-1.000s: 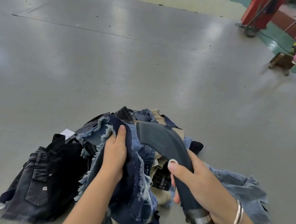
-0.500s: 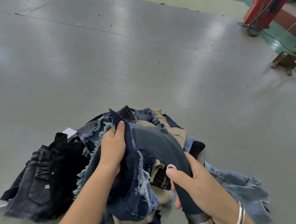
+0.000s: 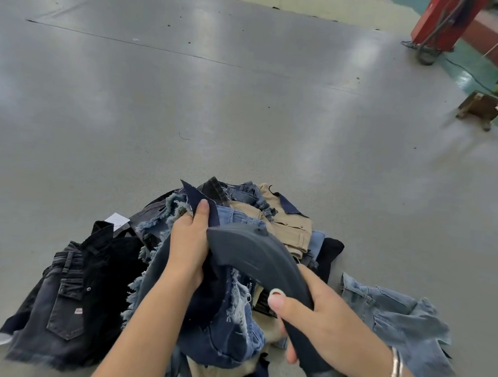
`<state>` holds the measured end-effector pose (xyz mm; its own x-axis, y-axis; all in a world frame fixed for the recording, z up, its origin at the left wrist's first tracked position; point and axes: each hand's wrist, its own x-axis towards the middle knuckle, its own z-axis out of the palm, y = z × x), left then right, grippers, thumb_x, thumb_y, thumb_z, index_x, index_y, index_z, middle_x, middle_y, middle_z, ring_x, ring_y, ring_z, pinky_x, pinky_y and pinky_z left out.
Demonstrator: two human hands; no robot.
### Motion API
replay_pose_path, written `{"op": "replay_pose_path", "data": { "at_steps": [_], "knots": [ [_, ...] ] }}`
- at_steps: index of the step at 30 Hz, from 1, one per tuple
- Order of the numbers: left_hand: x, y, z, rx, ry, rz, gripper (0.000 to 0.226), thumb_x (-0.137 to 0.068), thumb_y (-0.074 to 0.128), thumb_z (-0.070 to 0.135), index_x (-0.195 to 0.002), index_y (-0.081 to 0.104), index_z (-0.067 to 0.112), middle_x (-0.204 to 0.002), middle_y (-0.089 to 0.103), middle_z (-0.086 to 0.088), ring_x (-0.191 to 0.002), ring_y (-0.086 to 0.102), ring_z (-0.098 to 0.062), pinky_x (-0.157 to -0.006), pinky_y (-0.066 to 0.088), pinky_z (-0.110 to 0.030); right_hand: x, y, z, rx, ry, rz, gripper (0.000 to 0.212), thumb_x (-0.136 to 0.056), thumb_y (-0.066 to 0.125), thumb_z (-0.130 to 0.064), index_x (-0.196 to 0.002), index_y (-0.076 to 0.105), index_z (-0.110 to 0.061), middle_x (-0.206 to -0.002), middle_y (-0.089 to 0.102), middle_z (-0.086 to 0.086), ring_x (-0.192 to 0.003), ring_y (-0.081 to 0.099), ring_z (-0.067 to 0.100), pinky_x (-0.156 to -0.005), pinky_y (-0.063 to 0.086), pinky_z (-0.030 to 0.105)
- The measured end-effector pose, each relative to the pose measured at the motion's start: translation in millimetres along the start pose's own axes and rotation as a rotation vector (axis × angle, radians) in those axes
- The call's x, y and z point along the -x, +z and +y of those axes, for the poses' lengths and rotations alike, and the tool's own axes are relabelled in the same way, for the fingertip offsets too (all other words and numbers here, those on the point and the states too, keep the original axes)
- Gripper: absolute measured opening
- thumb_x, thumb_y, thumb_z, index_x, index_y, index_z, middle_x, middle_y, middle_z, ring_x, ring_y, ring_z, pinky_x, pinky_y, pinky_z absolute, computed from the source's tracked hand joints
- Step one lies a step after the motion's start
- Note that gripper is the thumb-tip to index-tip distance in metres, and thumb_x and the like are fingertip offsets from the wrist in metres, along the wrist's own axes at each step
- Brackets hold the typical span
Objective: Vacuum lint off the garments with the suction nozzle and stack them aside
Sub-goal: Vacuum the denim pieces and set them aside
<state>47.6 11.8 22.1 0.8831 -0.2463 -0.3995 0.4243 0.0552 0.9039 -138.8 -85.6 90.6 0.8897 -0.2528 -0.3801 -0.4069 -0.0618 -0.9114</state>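
Grey glossy floor beyond both hands. Heap of mixed denim and khaki garments under hands. Frayed dark-blue denim shorts gripped by left hand — thumb on top. Curved dark-grey plastic suction nozzle clasped by right hand — mouth beside left hand, against shorts. Silver bangle on right wrist.

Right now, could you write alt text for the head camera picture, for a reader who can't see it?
A person's left hand grips a frayed dark denim garment while the right hand holds a curved dark suction nozzle against it. Beneath lies a pile of denim and khaki garments on a grey floor, with black jeans at the left.
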Motion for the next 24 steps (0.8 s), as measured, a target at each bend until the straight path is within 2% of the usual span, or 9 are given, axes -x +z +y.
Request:
{"op": "replay_pose_path", "data": {
  "at_steps": [2, 4, 7, 10, 12, 18, 22, 24],
  "knots": [
    [3, 3, -1, -0.01, -0.024, -0.017, 0.034, -0.097, 0.05, 0.042, -0.084, 0.062, 0.012, -0.064, 0.069, 0.002, -0.059, 0.065, -0.013, -0.052, 0.048, -0.024, -5, 0, -3, -0.002, -0.027, 0.071, 0.014, -0.085, 0.063, -0.044, -0.09, 0.055, -0.054, -0.066, 0.064, -0.002, -0.051, 0.063, 0.024, -0.051, 0.053, 0.027],
    [3, 4, -1, 0.005, -0.062, -0.022, 0.037, -0.097, 0.051, 0.042, -0.094, 0.064, 0.008, -0.079, 0.073, -0.006, -0.068, 0.068, -0.019, -0.056, 0.053, -0.027, -7, -5, -5, -0.027, -0.061, 0.138, 0.014, -0.087, 0.063, -0.038, -0.088, 0.056, -0.051, -0.065, 0.064, -0.001, -0.05, 0.063, 0.026, -0.051, 0.053, 0.029],
    [-2, 0, 4, 0.044, -0.122, 0.022, 0.038, -0.096, 0.05, 0.045, -0.103, 0.064, 0.01, -0.089, 0.072, -0.009, -0.073, 0.068, -0.024, -0.058, 0.052, -0.031, -1, -8, -3, -0.044, -0.055, 0.089, 0.012, -0.084, 0.063, -0.043, -0.09, 0.056, -0.052, -0.066, 0.064, 0.0, -0.051, 0.064, 0.026, -0.052, 0.054, 0.029],
    [-7, -3, 7, 0.119, -0.169, 0.052, 0.034, -0.097, 0.05, 0.045, -0.098, 0.064, 0.014, -0.081, 0.071, -0.005, -0.061, 0.069, -0.02, -0.049, 0.05, -0.027, 5, -1, 3, 0.039, -0.041, -0.018, 0.021, -0.075, 0.061, -0.053, -0.094, 0.052, -0.056, -0.069, 0.065, -0.005, -0.051, 0.064, 0.016, -0.052, 0.051, 0.023],
    [-7, -2, 7, 0.142, -0.192, 0.053, 0.032, -0.096, 0.051, 0.044, -0.094, 0.063, 0.015, -0.076, 0.071, -0.003, -0.052, 0.068, -0.016, -0.043, 0.049, -0.025, 3, 4, 3, 0.084, -0.05, -0.027, 0.022, -0.076, 0.06, -0.054, -0.095, 0.05, -0.058, -0.069, 0.065, -0.008, -0.052, 0.063, 0.011, -0.054, 0.05, 0.023],
    [-8, -5, 6, 0.159, -0.237, 0.063, 0.04, -0.094, 0.051, 0.05, -0.1, 0.066, 0.014, -0.071, 0.073, -0.003, -0.063, 0.07, -0.02, -0.049, 0.049, -0.025, -1, -1, 0, 0.006, -0.068, 0.087, 0.021, -0.077, 0.063, -0.048, -0.093, 0.052, -0.057, -0.067, 0.065, -0.003, -0.051, 0.065, 0.025, -0.052, 0.054, 0.028],
    [-9, -4, 7, 0.188, -0.244, 0.054, 0.037, -0.094, 0.053, 0.05, -0.095, 0.065, 0.015, -0.065, 0.072, -0.002, -0.054, 0.068, -0.022, -0.044, 0.05, -0.028, 3, 3, 3, 0.038, -0.039, -0.009, 0.026, -0.072, 0.061, -0.055, -0.096, 0.051, -0.054, -0.066, 0.064, -0.005, -0.05, 0.064, 0.018, -0.051, 0.05, 0.023],
    [-7, -3, 6, 0.177, -0.237, 0.039, 0.036, -0.095, 0.052, 0.048, -0.094, 0.065, 0.014, -0.066, 0.073, -0.002, -0.054, 0.069, -0.02, -0.044, 0.051, -0.027, 0, 10, 2, 0.059, -0.054, 0.024, 0.02, -0.076, 0.061, -0.053, -0.093, 0.052, -0.055, -0.068, 0.065, -0.007, -0.051, 0.063, 0.013, -0.053, 0.049, 0.023]
  ]
}}
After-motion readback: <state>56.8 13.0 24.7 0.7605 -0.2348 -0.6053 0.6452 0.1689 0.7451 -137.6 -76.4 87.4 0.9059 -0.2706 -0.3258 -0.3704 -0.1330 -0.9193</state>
